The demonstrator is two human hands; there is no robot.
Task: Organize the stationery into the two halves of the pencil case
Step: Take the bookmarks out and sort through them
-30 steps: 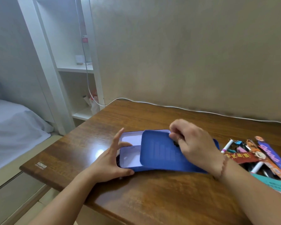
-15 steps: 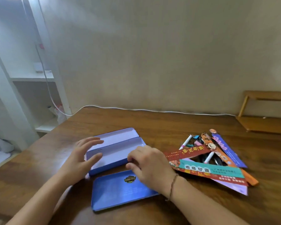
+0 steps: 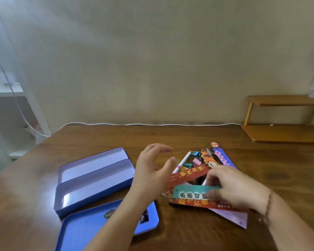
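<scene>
Blue pencil case (image 3: 96, 180) lay empty at 9 o'clock | left hand (image 3: 150, 171) spread, unladen | right hand (image 3: 232, 189) pinched teal bookmark (image 3: 190, 192) | advice: lift strips singly.

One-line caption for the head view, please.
Both hands, left hand open and right hand touching a teal bookmark, reach the stationery pile beside the opened pencil case.

The place looked like a room in a home, a bedroom or study corner. A brown wooden desk (image 3: 98, 142) stood against a plain beige wall (image 3: 152, 60). A white cable (image 3: 152, 124) ran along the desk's far edge. Left of the desk stood a white shelving unit (image 3: 5, 91), and on the desk's far right corner sat a small wooden riser shelf (image 3: 283, 100).
</scene>
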